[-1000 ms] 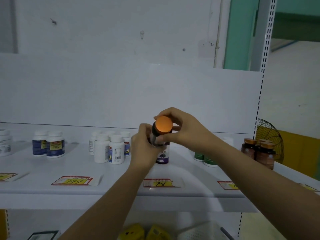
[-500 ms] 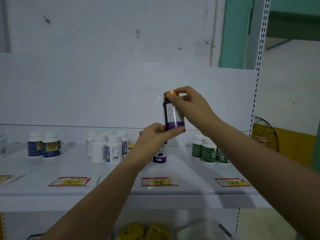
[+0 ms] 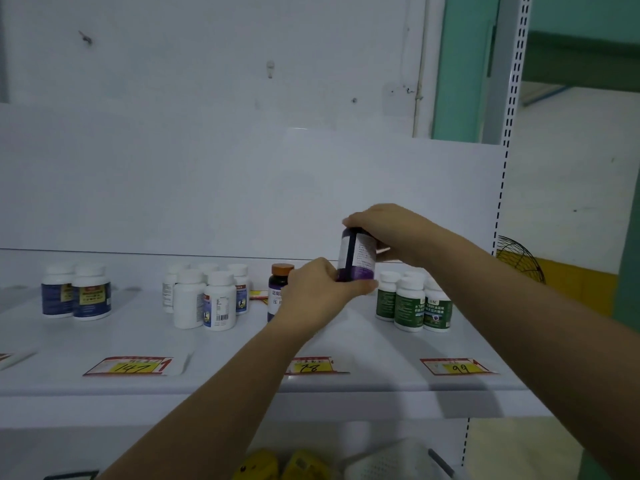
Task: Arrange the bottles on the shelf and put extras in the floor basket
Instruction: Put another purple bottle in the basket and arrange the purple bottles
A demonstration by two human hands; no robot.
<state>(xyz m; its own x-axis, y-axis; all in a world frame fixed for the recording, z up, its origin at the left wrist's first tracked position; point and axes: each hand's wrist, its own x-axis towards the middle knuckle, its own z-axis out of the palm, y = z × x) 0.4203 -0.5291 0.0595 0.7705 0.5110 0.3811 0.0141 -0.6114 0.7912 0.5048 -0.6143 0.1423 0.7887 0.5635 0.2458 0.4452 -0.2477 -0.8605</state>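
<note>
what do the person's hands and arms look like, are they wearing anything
Both are bare: the left hand and right hand wear no gloves, and no ring, watch or bracelet shows. The left forearm and right forearm are uncovered; no sleeve is in view.

Both bare forearms reach forward. The right hand grips the purple bottle over its top; the left hand pinches its base.

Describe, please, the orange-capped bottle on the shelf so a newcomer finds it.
On the white shelf, look behind the price tag marked 78, beside the left hand. The bottle there has an orange cap and dark body, unlike its white-capped neighbours.
</note>
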